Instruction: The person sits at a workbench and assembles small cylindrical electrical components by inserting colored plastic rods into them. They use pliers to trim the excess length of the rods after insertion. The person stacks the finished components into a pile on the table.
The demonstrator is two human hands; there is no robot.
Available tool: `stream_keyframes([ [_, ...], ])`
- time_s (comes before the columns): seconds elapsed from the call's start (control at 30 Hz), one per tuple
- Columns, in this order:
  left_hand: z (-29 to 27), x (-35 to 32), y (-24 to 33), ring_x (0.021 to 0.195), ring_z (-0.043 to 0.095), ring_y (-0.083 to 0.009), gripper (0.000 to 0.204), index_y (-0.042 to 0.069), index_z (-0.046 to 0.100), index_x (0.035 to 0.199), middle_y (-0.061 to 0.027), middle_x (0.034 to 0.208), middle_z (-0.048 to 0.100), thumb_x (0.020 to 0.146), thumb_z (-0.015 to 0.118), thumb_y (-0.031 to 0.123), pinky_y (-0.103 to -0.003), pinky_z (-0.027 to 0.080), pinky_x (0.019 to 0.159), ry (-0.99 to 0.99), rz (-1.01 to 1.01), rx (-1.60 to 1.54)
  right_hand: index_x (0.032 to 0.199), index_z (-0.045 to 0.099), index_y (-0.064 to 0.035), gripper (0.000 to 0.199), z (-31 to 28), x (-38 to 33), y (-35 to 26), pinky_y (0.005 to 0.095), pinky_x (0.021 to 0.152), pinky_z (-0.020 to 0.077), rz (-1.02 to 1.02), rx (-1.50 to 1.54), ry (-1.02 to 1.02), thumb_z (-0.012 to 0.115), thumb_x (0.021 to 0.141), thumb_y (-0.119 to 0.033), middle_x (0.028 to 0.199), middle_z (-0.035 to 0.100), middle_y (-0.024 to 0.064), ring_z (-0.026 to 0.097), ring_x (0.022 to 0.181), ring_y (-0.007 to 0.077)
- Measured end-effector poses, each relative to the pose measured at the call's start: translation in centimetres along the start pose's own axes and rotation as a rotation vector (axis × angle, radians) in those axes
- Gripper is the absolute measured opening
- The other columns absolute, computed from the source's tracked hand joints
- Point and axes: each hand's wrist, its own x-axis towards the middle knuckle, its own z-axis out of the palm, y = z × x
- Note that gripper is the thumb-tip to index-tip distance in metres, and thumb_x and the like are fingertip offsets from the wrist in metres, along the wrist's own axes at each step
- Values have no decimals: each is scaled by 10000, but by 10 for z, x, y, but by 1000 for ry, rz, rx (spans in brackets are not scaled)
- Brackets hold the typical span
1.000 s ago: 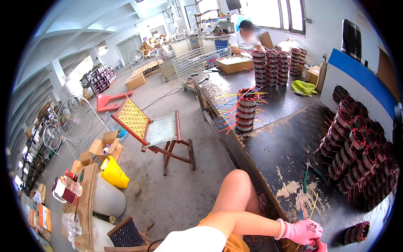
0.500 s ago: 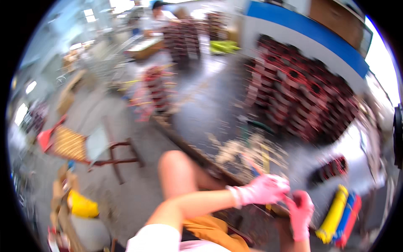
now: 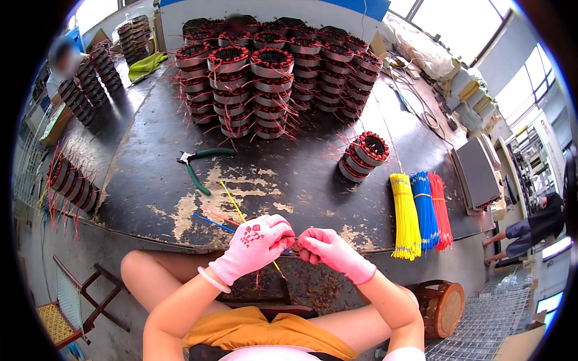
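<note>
- Two fingertip pinches, nearside of the cutting pliers (image 3: 208, 153): left hand (image 3: 256, 242) steadies insulated wires (image 3: 233, 201); right hand (image 3: 328, 249) hides its contents.
- Wire bundles (image 3: 425, 210) lie right of the pliers, likely for easy reach.

Left hand (image 3: 255, 243) and right hand (image 3: 332, 253) sit close together, fingers (image 3: 310, 244) curled.

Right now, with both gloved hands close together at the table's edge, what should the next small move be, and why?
Probably firm up the pinch of the right hand beside the left hand: they nearly meet, and the yellow wire and blue wire jut out past the left, so slack fingers might let something slip.
</note>
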Motion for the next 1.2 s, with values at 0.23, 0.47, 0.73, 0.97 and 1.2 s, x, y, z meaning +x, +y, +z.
stream_keyframes([
  [0.23, -2, 1, 1, 911, 671, -285, 111, 88, 674, 941, -53, 993, 681, 836, 705, 102, -395, 551, 782, -8, -21, 8, 1072, 671, -54, 181, -2, 2, -10, 327, 713, 525, -739, -1212, 229, 666, 916, -143, 1016, 697, 104, 673, 836, 280],
  [0.47, -4, 5, 4, 919, 669, -285, 115, 91, 674, 941, -49, 993, 677, 828, 695, 86, -398, 550, 793, -47, -14, 11, 950, 663, -27, 257, 3, 11, 2, 241, 634, 467, 56, 122, 22, 562, 1003, -258, 861, 692, 25, 595, 734, 61],
  [0.73, -8, 0, -1, 870, 650, -270, 87, 102, 668, 888, -34, 927, 671, 818, 659, 52, -391, 536, 764, -17, -25, -2, 840, 704, -12, 347, -12, -47, 8, 401, 652, 548, -31, -1049, 182, 672, 971, -331, 741, 685, 86, 673, 652, 263],
  [0.97, -5, 2, -1, 874, 645, -281, 62, 98, 675, 896, -41, 935, 667, 836, 662, 85, -400, 534, 770, -5, -7, 46, 1203, 637, -155, 420, 10, 1, 6, 337, 777, 512, -847, -1347, 487, 745, 834, -323, 1065, 640, -2, 645, 904, 171],
  [1.2, -6, 1, -2, 876, 654, -283, 92, 97, 678, 912, -45, 951, 674, 824, 688, 75, -398, 538, 759, -14, 12, 9, 1014, 683, -40, 232, 12, 12, 17, 246, 633, 478, 54, 146, 28, 599, 1016, -256, 841, 686, 7, 585, 705, 83],
])
